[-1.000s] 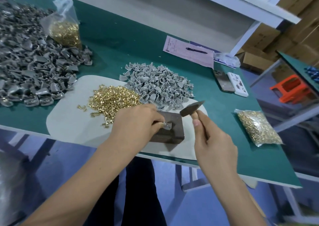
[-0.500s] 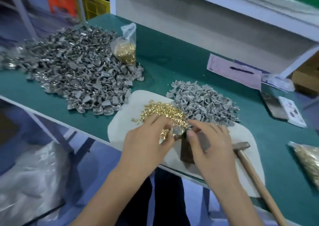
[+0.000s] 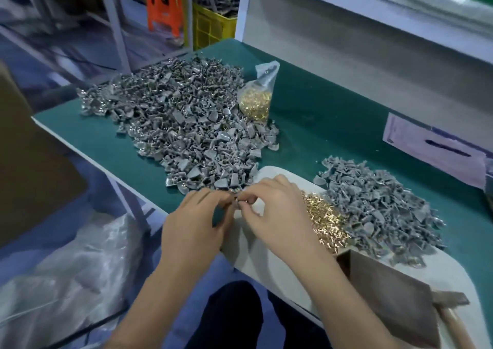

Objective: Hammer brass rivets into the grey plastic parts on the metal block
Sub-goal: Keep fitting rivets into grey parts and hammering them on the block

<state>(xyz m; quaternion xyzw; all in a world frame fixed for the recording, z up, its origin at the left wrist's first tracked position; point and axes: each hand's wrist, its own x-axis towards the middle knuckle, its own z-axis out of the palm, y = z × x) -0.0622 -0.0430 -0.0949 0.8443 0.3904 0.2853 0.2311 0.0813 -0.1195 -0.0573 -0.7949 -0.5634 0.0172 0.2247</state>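
Both hands meet at frame centre, left hand (image 3: 194,226) and right hand (image 3: 277,210) each with grip pinching one small grey part (image 3: 236,202) between them; metal block (image 3: 386,292) lower right, untouched.

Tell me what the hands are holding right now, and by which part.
Both the left hand and right hand pinch something small between their fingertips, near the big grey pile; too blurred to identify it or the grip's place.

No writing can be read anywhere. The pale printed sheet (image 3: 437,159) at about three o'clock on the worktop (image 3: 320,114) carries lines of print and a dark bar, all too blurred to make out.
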